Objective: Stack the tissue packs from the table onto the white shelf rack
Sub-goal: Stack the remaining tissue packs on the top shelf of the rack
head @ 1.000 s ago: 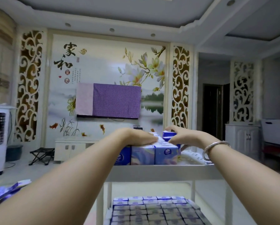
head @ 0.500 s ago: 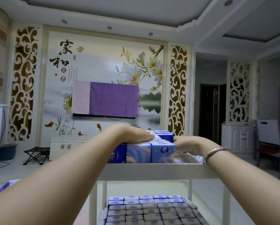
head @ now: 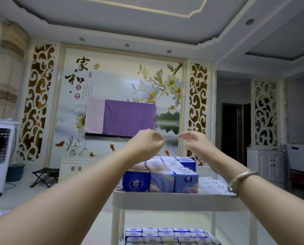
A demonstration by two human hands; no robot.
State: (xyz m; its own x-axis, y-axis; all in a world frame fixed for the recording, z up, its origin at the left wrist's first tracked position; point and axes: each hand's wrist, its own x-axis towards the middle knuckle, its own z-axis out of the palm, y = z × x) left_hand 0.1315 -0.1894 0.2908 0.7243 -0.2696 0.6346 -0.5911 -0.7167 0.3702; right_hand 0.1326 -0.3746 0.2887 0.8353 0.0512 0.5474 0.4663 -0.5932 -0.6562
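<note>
Glossy blue tissue packs — boxy, close-packed

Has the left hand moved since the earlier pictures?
Yes. The left hand lifted off the tissue packs on the white shelf rack and is above them.

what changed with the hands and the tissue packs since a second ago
Both hands let go: the left hand and right hand lifted off the tissue packs and now hover above them, holding nothing. The packs stay in place on the top tier of the white shelf rack; the lower tier stays full.
</note>
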